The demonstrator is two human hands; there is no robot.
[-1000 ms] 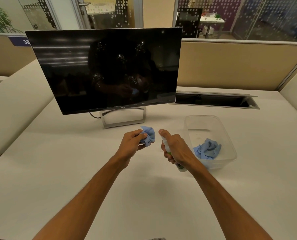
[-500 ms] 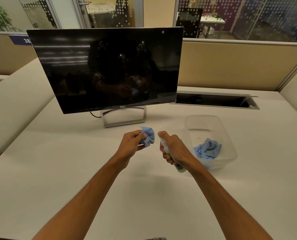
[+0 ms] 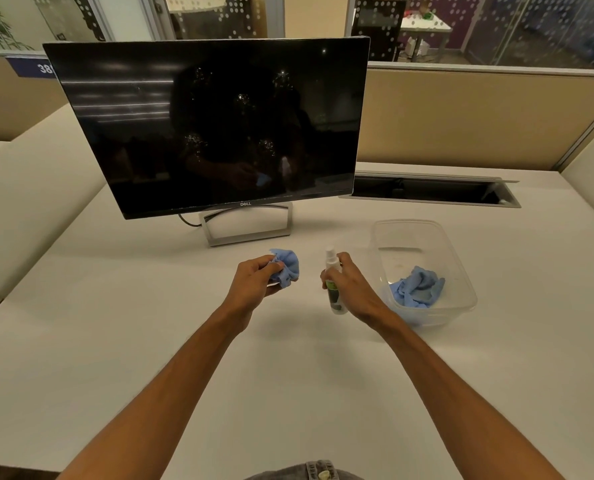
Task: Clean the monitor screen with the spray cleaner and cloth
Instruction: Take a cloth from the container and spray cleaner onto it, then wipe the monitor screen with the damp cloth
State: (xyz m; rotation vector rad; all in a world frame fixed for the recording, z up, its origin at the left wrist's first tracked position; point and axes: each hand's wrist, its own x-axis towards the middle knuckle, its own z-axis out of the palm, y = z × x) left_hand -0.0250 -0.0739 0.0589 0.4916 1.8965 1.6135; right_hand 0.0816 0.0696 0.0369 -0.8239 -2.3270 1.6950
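Our left hand (image 3: pixel 254 284) is clenched around a bunched light-blue microfibre cloth (image 3: pixel 286 268), which pokes out past our knuckles. Just to its right, our right hand (image 3: pixel 352 287) wraps around a small white spray bottle with a green and black label (image 3: pixel 333 284), held nearly upright with its nozzle at the top, well short of the glass.

Ahead of both hands stands the wide black flat-panel monitor (image 3: pixel 215 126) on its silver stand (image 3: pixel 247 225). Its dark screen carries several clusters of fine glittering specks around the middle; we take these for droplets of cleaner, so the spraying seems largely done. No wiped streaks show that we can make out.

We judge the task roughly at its midpoint: the cloth has yet to reach the screen, and the whole wipe remains.

To the right of our right hand sits a clear plastic tub (image 3: pixel 427 233) with a second crumpled blue cloth (image 3: pixel 416 287) inside, on the white desk (image 3: pixel 115 341).
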